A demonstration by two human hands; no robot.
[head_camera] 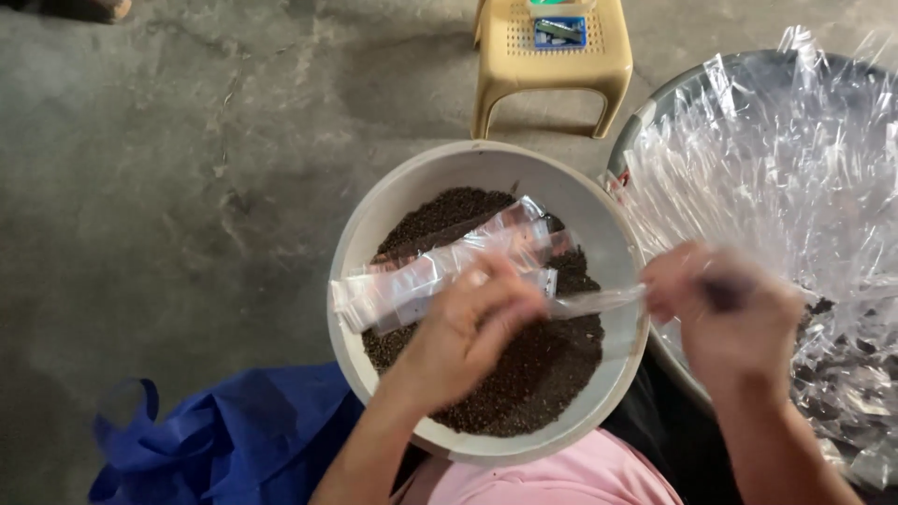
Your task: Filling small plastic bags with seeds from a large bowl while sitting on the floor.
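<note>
Pink cloth [561, 477] over the person's lap fills the bottom edge, nearest the camera. Just above it sits a round pale plastic bowl [599, 234] holding dark brown granules [533, 374]. Over the bowl's centre, the left hand [463, 332] is closed around a bundle of long narrow clear plastic sleeves [421, 276], which fans out toward ten o'clock across the granules. At three o'clock from it, over the bowl's rim, the right hand [725, 313] pinches one end of a single thin clear plastic sleeve [594, 301]; the sleeve stretches between the two hands. Motion blurs both hands. Behind the right hand, a wide metal basin [655, 112] is heaped with crinkled clear plastic wrap [776, 168]. At twelve o'clock, a tan plastic stool [552, 65] stands on the grey concrete floor [187, 168]. A blue fabric bag [234, 440] lies at seven o'clock.
</note>
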